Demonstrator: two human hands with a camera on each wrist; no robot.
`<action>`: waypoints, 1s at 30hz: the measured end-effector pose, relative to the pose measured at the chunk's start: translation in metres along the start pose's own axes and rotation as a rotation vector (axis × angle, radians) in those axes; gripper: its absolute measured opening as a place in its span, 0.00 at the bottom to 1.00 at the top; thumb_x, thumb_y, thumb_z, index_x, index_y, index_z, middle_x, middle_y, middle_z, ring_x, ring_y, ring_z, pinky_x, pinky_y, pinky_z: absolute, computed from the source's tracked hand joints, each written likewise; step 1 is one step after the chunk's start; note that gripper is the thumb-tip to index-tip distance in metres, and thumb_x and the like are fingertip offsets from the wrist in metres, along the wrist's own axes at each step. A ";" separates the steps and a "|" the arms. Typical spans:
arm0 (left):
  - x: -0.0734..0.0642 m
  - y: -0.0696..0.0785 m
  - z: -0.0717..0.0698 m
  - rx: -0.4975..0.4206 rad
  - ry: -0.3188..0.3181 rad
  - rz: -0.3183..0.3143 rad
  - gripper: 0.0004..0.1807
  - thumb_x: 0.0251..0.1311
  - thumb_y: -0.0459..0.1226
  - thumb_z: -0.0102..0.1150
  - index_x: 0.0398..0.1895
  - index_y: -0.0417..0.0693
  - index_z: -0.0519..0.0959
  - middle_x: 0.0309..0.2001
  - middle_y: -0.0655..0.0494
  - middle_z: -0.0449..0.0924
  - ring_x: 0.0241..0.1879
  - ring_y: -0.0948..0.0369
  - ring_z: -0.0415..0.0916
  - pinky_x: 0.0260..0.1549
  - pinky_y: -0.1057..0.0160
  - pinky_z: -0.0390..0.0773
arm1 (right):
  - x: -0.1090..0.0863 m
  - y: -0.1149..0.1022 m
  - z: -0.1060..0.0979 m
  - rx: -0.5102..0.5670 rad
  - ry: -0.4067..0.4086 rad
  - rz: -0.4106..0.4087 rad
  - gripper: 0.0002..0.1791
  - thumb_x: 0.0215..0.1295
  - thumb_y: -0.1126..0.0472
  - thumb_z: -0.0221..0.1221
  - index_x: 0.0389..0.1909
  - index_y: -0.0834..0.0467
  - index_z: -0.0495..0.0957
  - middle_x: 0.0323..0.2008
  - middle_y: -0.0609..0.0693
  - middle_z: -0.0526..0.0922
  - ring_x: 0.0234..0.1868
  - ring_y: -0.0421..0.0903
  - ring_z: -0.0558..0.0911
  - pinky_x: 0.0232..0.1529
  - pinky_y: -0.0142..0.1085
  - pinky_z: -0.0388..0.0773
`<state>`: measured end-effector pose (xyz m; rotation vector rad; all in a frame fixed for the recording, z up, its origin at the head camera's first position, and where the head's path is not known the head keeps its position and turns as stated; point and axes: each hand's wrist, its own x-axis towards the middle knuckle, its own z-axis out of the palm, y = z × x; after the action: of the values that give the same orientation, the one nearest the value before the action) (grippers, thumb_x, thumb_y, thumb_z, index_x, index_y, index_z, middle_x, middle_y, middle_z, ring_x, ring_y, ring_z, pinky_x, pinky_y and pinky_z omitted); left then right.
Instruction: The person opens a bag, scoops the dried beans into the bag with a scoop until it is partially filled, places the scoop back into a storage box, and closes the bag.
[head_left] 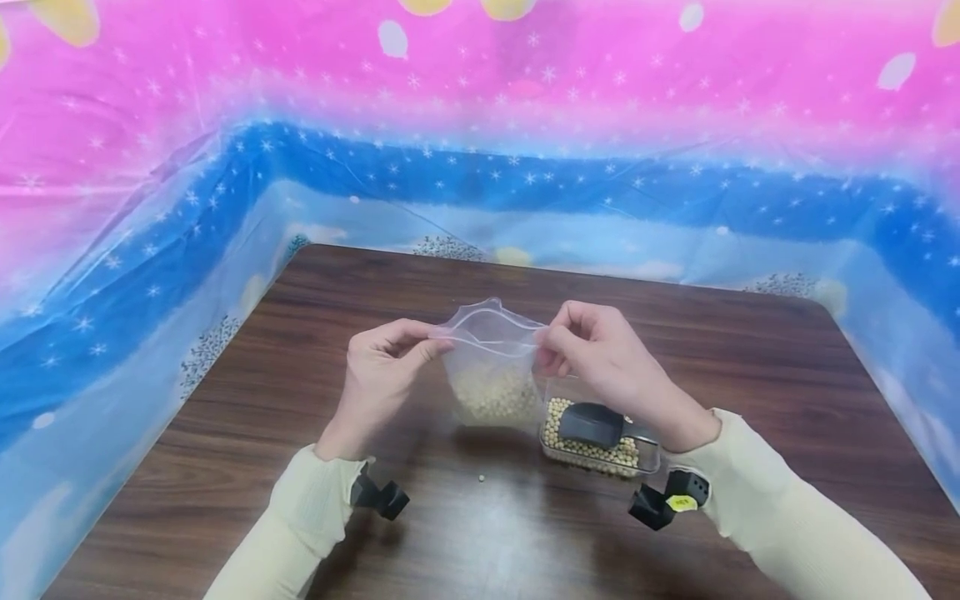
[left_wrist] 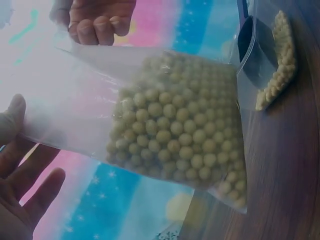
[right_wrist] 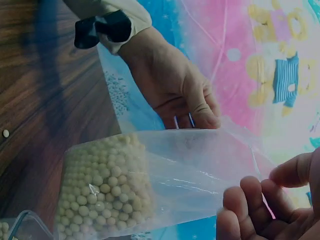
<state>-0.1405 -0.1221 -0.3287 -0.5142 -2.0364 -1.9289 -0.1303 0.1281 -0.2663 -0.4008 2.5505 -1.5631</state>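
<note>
Between the two hands hangs a clear zip bag (head_left: pixel 495 387), its lower half filled with round pale soybeans (left_wrist: pixel 175 130). My left hand (head_left: pixel 382 367) pinches the left end of the bag's top edge between thumb and fingers. At the opposite end, my right hand (head_left: pixel 600 342) pinches the same edge, its other fingers curled. The bag's mouth (head_left: pixel 487 325) gapes a little, with the zip line bowed. In the right wrist view, the bag (right_wrist: pixel 105 185) hangs close over the tabletop with the beans gathered at its bottom.
A clear plastic box (head_left: pixel 600 458) of soybeans stands under my right hand, a black scoop (head_left: pixel 592 423) lying on the beans. One loose bean (head_left: pixel 482 478) lies on the dark wooden table (head_left: pixel 300 333). A patterned pink and blue cloth (head_left: pixel 480 183) surrounds the table's back and sides.
</note>
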 end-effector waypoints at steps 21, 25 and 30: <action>-0.009 -0.041 -0.008 0.006 -0.018 -0.128 0.09 0.56 0.37 0.69 0.36 0.39 0.84 0.34 0.52 0.86 0.33 0.61 0.80 0.29 0.68 0.76 | 0.016 0.038 0.013 -0.309 -0.088 -0.146 0.25 0.60 0.45 0.65 0.50 0.55 0.70 0.42 0.46 0.77 0.38 0.45 0.79 0.39 0.38 0.79; -0.011 -0.041 -0.009 -0.003 -0.024 -0.129 0.08 0.58 0.35 0.68 0.36 0.37 0.83 0.35 0.52 0.86 0.35 0.61 0.81 0.33 0.68 0.78 | 0.017 0.043 0.010 -0.406 -0.102 -0.238 0.09 0.61 0.54 0.66 0.36 0.53 0.79 0.31 0.41 0.81 0.29 0.40 0.78 0.30 0.34 0.78; -0.013 -0.029 -0.007 0.027 0.012 -0.112 0.05 0.57 0.29 0.66 0.32 0.34 0.81 0.34 0.48 0.85 0.35 0.64 0.80 0.33 0.70 0.76 | 0.014 0.049 0.010 -0.433 -0.057 -0.300 0.05 0.62 0.57 0.65 0.31 0.52 0.79 0.27 0.41 0.81 0.24 0.37 0.76 0.26 0.32 0.76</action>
<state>-0.1423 -0.1312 -0.3602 -0.3894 -2.1225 -1.9584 -0.1496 0.1368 -0.3137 -0.8941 2.8774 -1.0322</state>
